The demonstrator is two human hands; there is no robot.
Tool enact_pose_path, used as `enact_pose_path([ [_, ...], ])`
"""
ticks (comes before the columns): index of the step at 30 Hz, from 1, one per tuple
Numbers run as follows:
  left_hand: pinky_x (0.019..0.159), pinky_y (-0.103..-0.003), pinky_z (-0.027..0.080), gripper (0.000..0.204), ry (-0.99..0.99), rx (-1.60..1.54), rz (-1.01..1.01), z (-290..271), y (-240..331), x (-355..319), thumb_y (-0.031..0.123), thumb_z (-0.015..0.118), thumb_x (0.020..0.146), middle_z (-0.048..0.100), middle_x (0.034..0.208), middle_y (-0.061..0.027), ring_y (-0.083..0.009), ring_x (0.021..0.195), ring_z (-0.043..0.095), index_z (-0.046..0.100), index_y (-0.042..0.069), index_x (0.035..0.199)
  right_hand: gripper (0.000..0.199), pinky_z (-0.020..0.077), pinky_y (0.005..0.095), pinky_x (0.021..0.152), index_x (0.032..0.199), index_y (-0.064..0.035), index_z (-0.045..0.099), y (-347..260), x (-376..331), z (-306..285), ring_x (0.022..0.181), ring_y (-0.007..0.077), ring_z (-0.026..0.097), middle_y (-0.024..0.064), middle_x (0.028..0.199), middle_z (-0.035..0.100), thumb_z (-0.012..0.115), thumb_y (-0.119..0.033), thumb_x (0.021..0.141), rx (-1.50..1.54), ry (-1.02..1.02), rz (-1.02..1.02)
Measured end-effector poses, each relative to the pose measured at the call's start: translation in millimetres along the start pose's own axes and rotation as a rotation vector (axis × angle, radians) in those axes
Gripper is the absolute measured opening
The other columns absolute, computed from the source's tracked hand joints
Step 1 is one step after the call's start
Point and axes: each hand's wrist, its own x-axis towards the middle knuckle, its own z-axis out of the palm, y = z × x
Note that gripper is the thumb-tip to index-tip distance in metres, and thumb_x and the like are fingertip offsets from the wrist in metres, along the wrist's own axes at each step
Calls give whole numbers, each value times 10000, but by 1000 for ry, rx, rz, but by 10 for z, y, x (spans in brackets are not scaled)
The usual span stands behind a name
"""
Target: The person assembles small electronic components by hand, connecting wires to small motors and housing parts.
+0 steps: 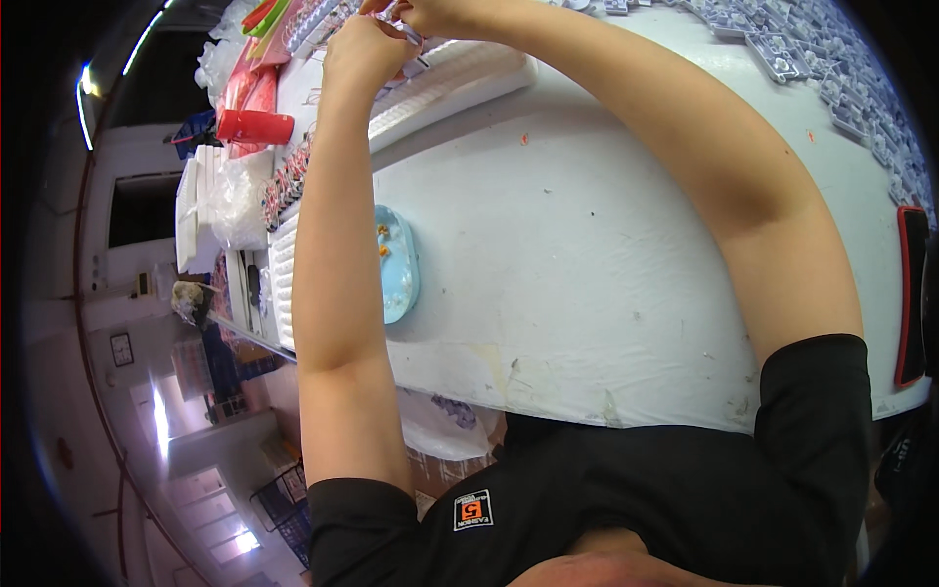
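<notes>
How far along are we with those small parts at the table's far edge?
Done: cannot tell. In hand: left hand and right hand meet over a small part, mostly cut off. Left: many clear plastic trays lie spread; the blue dish holds a few orange bits.

Small clear part (411,34) pinched between both hands.

Both hands, left hand (364,51) and right hand (430,14), meet above the white table (587,245).
</notes>
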Motion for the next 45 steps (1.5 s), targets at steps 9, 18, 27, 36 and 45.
enact_pose_path([
  [9,661,-254,605,363,26,-29,32,66,26,60,192,792,736,755,813,-126,-171,647,744,762,-33,1019,261,553,410,831,1051,-21,720,155,19,-90,934,357,713,233,994,723,725,-83,798,-101,75,-68],
  [18,742,-403,588,293,295,-2,44,271,-220,-8,275,796,720,737,785,-194,-300,754,743,787,23,868,507,449,350,1072,1297,-25,607,101,-53,-92,1274,236,580,114,1290,647,460,109,831,130,-116,3],
  [27,815,-467,565,173,331,14,160,274,-109,-272,115,685,799,711,872,-257,-391,864,714,727,-35,874,332,548,337,808,1225,-113,669,-5,-75,-47,885,257,679,86,1199,651,609,-4,917,-198,-96,-38],
  [36,779,-426,558,356,218,-564,384,126,365,-2305,148,705,889,697,967,-194,-325,833,705,652,18,1216,348,571,436,818,1280,-149,629,-209,42,-231,974,336,695,115,1374,569,640,-147,932,-601,156,-41],
  [45,835,-319,583,368,85,-1140,209,829,616,-2980,9,639,936,699,994,-103,-192,925,705,628,17,1304,352,440,425,1054,1186,-48,692,-203,122,-829,1227,364,550,170,1285,626,713,-68,835,-653,-248,-192],
])
